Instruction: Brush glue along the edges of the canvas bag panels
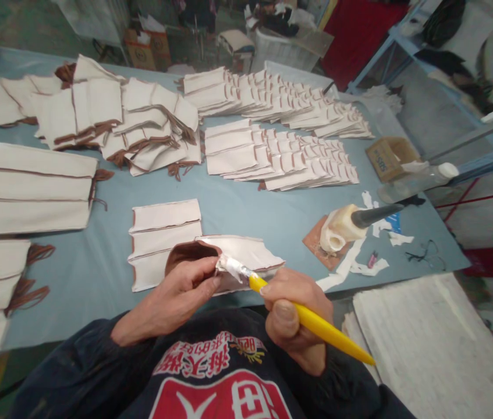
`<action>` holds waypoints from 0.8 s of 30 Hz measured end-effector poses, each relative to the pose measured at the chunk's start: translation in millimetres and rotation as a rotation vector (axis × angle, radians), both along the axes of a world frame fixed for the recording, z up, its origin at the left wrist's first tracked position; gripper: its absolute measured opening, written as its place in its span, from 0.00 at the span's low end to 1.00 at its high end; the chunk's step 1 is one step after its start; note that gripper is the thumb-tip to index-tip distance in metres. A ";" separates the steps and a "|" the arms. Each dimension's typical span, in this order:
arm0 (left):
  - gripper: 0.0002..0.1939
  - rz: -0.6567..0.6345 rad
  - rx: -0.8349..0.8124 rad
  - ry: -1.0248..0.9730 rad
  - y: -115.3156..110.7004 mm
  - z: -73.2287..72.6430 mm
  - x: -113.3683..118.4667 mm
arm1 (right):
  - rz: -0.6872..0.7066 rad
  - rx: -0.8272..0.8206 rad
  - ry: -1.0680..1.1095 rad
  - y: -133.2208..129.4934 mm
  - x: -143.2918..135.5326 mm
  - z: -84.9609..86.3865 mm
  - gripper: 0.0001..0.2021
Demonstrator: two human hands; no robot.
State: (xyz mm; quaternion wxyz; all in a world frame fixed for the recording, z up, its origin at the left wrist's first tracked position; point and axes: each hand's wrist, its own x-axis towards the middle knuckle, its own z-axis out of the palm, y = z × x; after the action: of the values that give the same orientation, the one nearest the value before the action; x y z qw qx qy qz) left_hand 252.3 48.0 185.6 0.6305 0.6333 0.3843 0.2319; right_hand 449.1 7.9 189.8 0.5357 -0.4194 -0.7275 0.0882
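Observation:
My left hand (176, 299) pinches the edge of a white panel with brown backing (246, 251), which is partly folded up so its brown side shows. A brush with a yellow handle (316, 323) is in my right hand (296, 314). Its white-coated bristles touch the panel's edge beside my left fingertips. Behind my left hand a flat white panel with brown seams (165, 218) lies on the blue-grey table (115, 203). To the right, a glue-crusted container (337, 230) stands on a brown square, with a dark handle sticking out of it.
Overlapping rows of white panels (281, 154) lie behind my hands. A loose heap of panels (141, 116) is at the back left, and more panels (32, 186) lie at the left. Toward the right edge are a small cardboard box (388, 158), a clear bottle (416, 181) and white scraps (366, 269).

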 end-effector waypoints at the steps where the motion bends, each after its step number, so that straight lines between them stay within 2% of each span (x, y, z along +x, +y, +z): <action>1: 0.14 0.002 -0.005 -0.017 -0.2 1.4 1.1 | 0.005 0.021 0.011 -0.1 0.7 0.2 0.13; 3: 0.14 0.010 -0.019 -0.025 -0.3 3.5 3.0 | 0.021 0.061 0.073 0.0 1.2 0.7 0.14; 8: 0.13 -0.027 0.001 -0.047 0.8 3.9 5.5 | -0.017 0.014 0.126 0.2 2.3 -0.6 0.13; 11: 0.13 -0.025 -0.017 -0.036 2.2 4.2 5.3 | 0.051 0.007 0.157 -0.6 2.5 -2.4 0.14; 15: 0.13 -0.007 -0.140 -0.085 5.6 7.5 1.5 | 0.031 -0.115 0.465 -0.2 7.4 -2.0 0.12; 17: 0.14 -0.014 -0.218 -0.107 7.0 8.7 -0.8 | 0.078 -0.213 0.558 1.4 11.8 -1.5 0.13; 20: 0.16 -0.057 -0.351 -0.177 6.1 7.0 -2.4 | 0.092 -0.267 0.473 5.8 16.2 -4.1 0.12; 24: 0.17 -0.024 -0.496 -0.269 0.7 -0.9 -1.5 | 0.035 -0.070 0.259 10.9 16.9 -9.5 0.10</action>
State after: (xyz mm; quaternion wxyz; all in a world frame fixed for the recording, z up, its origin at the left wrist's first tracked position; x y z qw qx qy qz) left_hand 250.8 48.8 184.7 0.8141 0.4278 0.3349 0.2053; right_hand 466.1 18.9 180.3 0.6086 -0.4104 -0.6558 0.1763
